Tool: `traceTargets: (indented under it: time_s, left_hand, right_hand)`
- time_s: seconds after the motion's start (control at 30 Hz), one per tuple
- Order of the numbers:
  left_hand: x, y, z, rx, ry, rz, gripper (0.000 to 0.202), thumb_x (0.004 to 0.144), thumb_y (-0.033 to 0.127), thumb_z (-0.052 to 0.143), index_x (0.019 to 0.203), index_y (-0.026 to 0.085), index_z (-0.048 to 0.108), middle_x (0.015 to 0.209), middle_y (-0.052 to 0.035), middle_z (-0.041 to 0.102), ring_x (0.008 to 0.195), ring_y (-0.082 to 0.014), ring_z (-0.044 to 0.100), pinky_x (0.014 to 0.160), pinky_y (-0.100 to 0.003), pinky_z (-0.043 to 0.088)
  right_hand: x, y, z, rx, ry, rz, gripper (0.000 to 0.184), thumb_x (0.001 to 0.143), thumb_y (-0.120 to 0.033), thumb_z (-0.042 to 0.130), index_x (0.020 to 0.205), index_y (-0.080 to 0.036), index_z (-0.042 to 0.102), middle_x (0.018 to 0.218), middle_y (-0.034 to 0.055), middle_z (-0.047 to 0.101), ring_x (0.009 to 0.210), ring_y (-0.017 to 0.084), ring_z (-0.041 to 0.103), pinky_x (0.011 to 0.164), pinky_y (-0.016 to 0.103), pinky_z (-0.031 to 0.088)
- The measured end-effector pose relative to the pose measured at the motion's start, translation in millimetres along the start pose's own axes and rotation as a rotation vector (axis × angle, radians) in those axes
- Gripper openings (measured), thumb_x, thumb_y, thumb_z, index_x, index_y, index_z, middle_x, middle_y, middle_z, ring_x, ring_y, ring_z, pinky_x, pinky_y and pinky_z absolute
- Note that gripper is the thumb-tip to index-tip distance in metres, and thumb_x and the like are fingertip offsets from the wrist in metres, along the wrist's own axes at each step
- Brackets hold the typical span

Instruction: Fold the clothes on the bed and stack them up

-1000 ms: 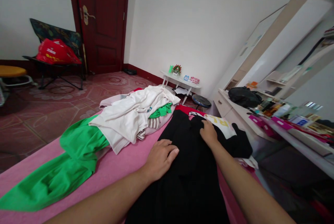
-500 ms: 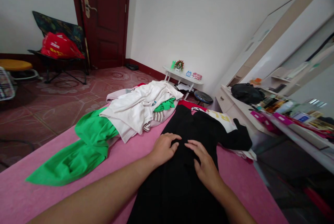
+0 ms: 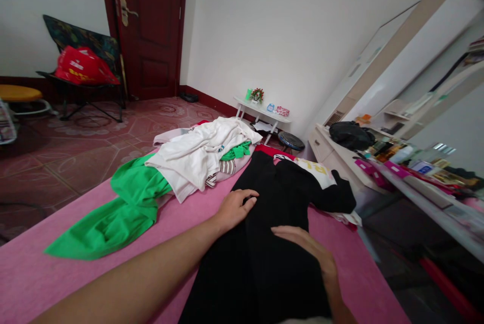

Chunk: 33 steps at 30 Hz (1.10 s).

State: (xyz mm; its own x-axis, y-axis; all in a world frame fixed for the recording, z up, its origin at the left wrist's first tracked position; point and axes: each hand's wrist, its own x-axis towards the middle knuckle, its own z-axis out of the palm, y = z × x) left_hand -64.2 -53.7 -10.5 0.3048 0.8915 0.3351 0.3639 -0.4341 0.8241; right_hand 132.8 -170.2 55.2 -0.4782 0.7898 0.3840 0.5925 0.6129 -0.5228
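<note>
A long black garment (image 3: 257, 258) lies spread over the pink bed cover (image 3: 348, 258), running away from me. On its left edge rests my left hand (image 3: 235, 210), fingers curved and thumb apart, holding nothing. My right hand (image 3: 302, 243) is lower down on the right part of the black cloth, its fingers stretched out flat. To the left is a heap of clothes with a white shirt (image 3: 196, 155) on top and a green garment (image 3: 128, 213) trailing toward me. A red and white printed garment (image 3: 317, 170) shows beneath the black one's far end.
A dressing table (image 3: 328, 155) with a black bag (image 3: 351, 135) and several boxes stands at the right. Beyond the bed are a small white table (image 3: 264, 112) and a round stool (image 3: 291, 141). A folding chair (image 3: 81, 37) holds a red bag (image 3: 85, 65) near the door.
My right hand has slid back toward me and flattened over the black garment, away from the left hand. The left hand has barely moved on the cloth. The view has shifted slightly.
</note>
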Motion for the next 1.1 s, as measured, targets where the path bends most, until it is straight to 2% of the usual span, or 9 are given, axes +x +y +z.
traceTargets:
  time_s: [0.13,0.23,0.37,0.47,0.6,0.73,0.83,0.97,1.1]
  left_hand:
    - [2.0,1.0,-0.6,-0.05,0.005,-0.016,0.034,0.089,0.038,0.047,0.115,0.025,0.064,0.112,-0.0017,0.067,0.099,-0.0211,0.061,0.089,-0.032,0.046]
    - [1.5,2.5,0.2,-0.033,0.001,-0.002,0.033,0.088,0.04,0.049,0.114,0.026,0.065,0.112,-0.0015,0.067,0.094,-0.0202,0.063,0.085,-0.031,0.048]
    - [9.0,1.3,3.6,0.053,-0.026,0.015,0.029,0.08,0.033,0.059,0.107,0.028,0.069,0.108,-0.0017,0.067,0.094,-0.0206,0.062,0.089,-0.033,0.046]
    - [34.5,-1.4,9.3,0.009,-0.105,-0.058,0.028,0.073,0.03,0.065,0.1,0.027,0.072,0.104,-0.0015,0.069,0.095,-0.0222,0.062,0.09,-0.035,0.046]
    - [93.6,-1.2,24.0,-0.169,-0.207,-0.17,0.023,0.073,0.027,0.066,0.094,0.021,0.074,0.096,-0.0026,0.073,0.092,-0.0214,0.065,0.09,-0.034,0.047]
    - [153.8,1.6,44.5,-0.204,-0.207,-0.212,0.022,0.071,0.019,0.069,0.091,0.015,0.075,0.088,-0.0052,0.074,0.087,-0.0204,0.067,0.083,-0.03,0.052]
    - [185.3,-1.8,59.1,-0.189,-0.145,-0.219,0.038,0.068,0.008,0.069,0.105,0.011,0.071,0.088,-0.0078,0.074,0.078,-0.0209,0.069,0.077,-0.032,0.055]
    - [201.1,-20.4,73.0,-0.118,-0.003,-0.149,0.057,0.076,0.001,0.054,0.132,0.012,0.052,0.112,-0.0113,0.068,0.087,-0.0218,0.069,0.08,-0.034,0.055]
    - [196.2,-44.3,77.0,0.042,0.039,-0.035,0.054,0.076,0.001,0.056,0.128,0.013,0.056,0.129,-0.0119,0.058,0.12,-0.0262,0.054,0.103,-0.037,0.041]
  right_hand:
    - [3.6,-28.9,-1.7,0.14,-0.086,0.078,0.045,0.092,-0.052,0.036,0.106,-0.024,0.068,0.095,0.0087,0.069,0.087,0.023,0.065,0.076,0.035,0.053]
    - [12.1,-32.2,7.6,0.198,-0.164,0.103,0.048,0.093,-0.054,0.033,0.102,-0.025,0.07,0.086,0.0051,0.07,0.079,0.018,0.065,0.073,0.03,0.052]
    - [26.8,-4.4,28.0,-0.009,-0.075,0.202,0.03,0.09,-0.042,0.049,0.107,-0.026,0.068,0.117,0.0066,0.063,0.111,0.023,0.056,0.096,0.038,0.044]
    - [28.2,10.3,45.0,-0.148,-0.154,0.207,0.038,0.085,-0.039,0.057,0.122,-0.029,0.059,0.136,0.0055,0.051,0.127,0.025,0.043,0.106,0.045,0.035]
    - [22.5,8.6,55.2,-0.193,-0.285,0.143,0.046,0.085,-0.023,0.051,0.129,-0.036,0.051,0.147,-0.0007,0.039,0.136,0.022,0.031,0.113,0.048,0.022]
    - [21.0,10.8,53.0,-0.155,-0.356,0.12,0.047,0.085,-0.022,0.05,0.129,-0.038,0.05,0.15,-0.0038,0.034,0.138,0.022,0.026,0.114,0.049,0.018]
    - [21.0,18.7,52.4,-0.126,-0.376,0.106,0.045,0.088,-0.03,0.048,0.131,-0.041,0.046,0.151,-0.0053,0.032,0.139,0.021,0.023,0.115,0.049,0.015]
    - [21.2,24.6,52.8,-0.112,-0.405,0.095,0.044,0.09,-0.035,0.047,0.133,-0.04,0.044,0.152,-0.0044,0.029,0.141,0.022,0.02,0.115,0.05,0.01]
    - [22.4,23.0,50.7,-0.097,-0.42,0.105,0.042,0.091,-0.037,0.045,0.133,-0.04,0.044,0.152,-0.0051,0.028,0.141,0.02,0.018,0.116,0.048,0.007]
